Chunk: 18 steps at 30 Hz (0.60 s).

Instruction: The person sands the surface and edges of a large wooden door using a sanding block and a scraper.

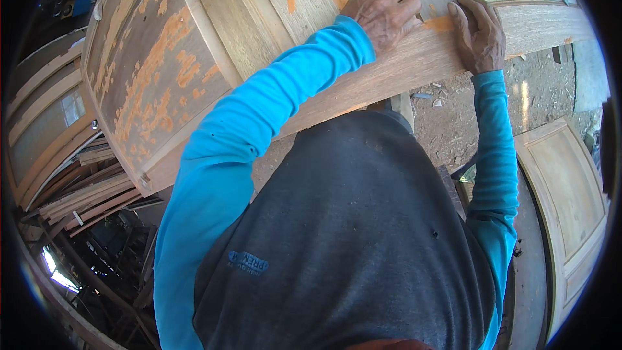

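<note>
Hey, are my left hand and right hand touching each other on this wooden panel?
Apart. The head view shows a plain gap between the left hand and the right hand, with an orange patch on the wooden panel visible there.

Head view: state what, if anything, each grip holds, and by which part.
Cannot be told: the left grip and right grip are both curled on the panelled wooden door, hiding anything small inside them.
</note>
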### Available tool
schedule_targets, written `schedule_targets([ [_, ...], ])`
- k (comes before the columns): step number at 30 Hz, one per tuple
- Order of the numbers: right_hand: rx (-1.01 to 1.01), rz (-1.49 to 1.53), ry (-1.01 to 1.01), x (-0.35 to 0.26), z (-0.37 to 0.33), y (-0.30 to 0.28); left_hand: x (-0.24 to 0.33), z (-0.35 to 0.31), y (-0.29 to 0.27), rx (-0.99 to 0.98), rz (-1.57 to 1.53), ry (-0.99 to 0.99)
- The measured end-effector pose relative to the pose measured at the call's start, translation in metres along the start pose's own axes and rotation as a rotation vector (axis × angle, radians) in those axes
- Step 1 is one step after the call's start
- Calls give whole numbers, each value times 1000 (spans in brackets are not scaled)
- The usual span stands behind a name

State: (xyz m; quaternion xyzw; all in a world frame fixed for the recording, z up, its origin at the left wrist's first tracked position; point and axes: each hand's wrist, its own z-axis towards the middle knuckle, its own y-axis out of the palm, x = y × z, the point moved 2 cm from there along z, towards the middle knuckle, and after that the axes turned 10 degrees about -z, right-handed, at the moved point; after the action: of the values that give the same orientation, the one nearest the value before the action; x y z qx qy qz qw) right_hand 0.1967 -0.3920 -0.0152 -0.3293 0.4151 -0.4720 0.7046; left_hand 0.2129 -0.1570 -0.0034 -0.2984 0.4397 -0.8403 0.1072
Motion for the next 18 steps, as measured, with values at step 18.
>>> schedule_targets([
  [18,-4,-47,2,0,0,-3,-16,-75,-39,-44,-180,-214],
])
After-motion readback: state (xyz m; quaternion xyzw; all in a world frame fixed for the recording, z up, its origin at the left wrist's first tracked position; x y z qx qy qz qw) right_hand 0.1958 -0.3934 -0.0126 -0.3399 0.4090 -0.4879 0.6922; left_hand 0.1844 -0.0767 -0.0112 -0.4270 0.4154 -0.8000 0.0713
